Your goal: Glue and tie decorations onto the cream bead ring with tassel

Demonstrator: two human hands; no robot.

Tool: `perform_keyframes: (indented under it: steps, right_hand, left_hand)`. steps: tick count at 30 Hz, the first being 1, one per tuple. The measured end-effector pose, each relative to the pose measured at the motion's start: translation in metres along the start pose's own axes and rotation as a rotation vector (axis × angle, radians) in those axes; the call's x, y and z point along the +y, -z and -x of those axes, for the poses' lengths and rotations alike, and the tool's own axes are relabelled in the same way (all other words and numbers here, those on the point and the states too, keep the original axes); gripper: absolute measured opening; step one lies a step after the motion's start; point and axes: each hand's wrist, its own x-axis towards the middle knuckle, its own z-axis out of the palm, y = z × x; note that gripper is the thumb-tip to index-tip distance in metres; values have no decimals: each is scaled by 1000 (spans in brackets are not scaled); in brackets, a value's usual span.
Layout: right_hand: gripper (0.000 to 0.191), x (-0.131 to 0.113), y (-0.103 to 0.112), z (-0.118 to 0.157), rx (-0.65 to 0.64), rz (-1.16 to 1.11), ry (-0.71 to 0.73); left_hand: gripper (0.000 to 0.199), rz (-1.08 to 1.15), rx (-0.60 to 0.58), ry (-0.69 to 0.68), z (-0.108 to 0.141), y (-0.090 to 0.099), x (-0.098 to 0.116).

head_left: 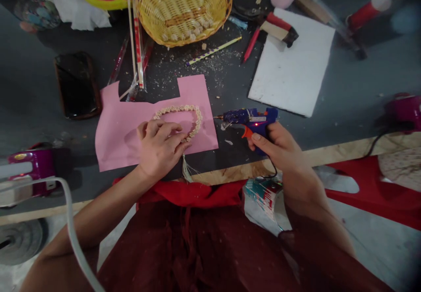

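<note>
On a pink sheet [120,129] lies a beaded loop [198,121] of small cream pieces, with a pale tassel [187,169] hanging at its lower edge. My left hand [160,145] rests over the loop's left and lower side, its fingers bent and touching the beads near the tassel. To the right, my right hand [274,145] is wrapped round the handle of a blue glue gun [248,117] with an orange trigger and a lit red light. The gun's nozzle points left, at the right edge of the pink sheet, apart from the loop.
Behind stand a yellow wicker basket [184,11] with small pieces and a white board [292,68] with a red-handled tool [279,26]. A phone [78,85] lies left. Purple devices [39,169] sit at both sides; a white cable [70,217] crosses the lower left.
</note>
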Motion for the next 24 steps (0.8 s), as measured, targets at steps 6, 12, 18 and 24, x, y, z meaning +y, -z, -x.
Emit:
perform_keyframes:
  steps: [6,12,18,24]
  right_hand:
    - [28,-4,-3,3,-13,-30,-26]
    - [24,5,0,8,-35,-59,-10]
    - [34,4,-14,22,-85,-197,-22]
    - [33,-4,-29,32,-229,-15,108]
  left_hand:
    - [21,7,-22,1,2,3,-4]
    - [26,9,-37,-30,3,15,-4]
    - [8,42,-81,25,3,19,-3]
    - [7,19,-72,11,0,16,-2]
